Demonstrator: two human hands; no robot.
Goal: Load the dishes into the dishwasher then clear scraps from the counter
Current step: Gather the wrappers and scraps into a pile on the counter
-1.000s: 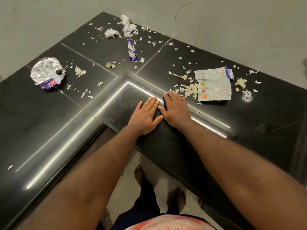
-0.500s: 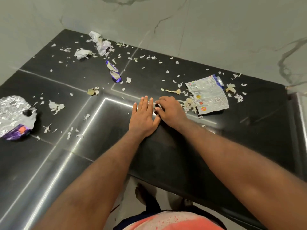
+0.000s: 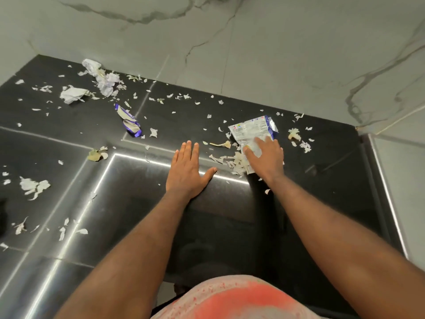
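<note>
A black corner counter (image 3: 128, 199) is littered with several white paper and vegetable scraps. My left hand (image 3: 187, 171) lies flat on the counter with its fingers straight. To its right, my right hand (image 3: 266, 158) rests on a flat silver-and-blue snack wrapper (image 3: 251, 130), fingers spread over its lower half. A heap of pale shreds (image 3: 236, 163) lies against that hand's left side. A twisted purple wrapper (image 3: 130, 122) lies further left, and crumpled white paper (image 3: 72, 94) and crumpled tissue (image 3: 104, 80) sit near the back wall.
A grey marble wall (image 3: 253, 49) closes the back of the counter. A steel edge (image 3: 386, 192) bounds the counter on the right. More scraps (image 3: 34, 186) lie on the left wing. My pink-and-red shirt (image 3: 232, 298) fills the bottom.
My right hand has left my left hand's side and moved right onto the snack wrapper. The view has shifted right, so the foil ball at the left is out of frame.
</note>
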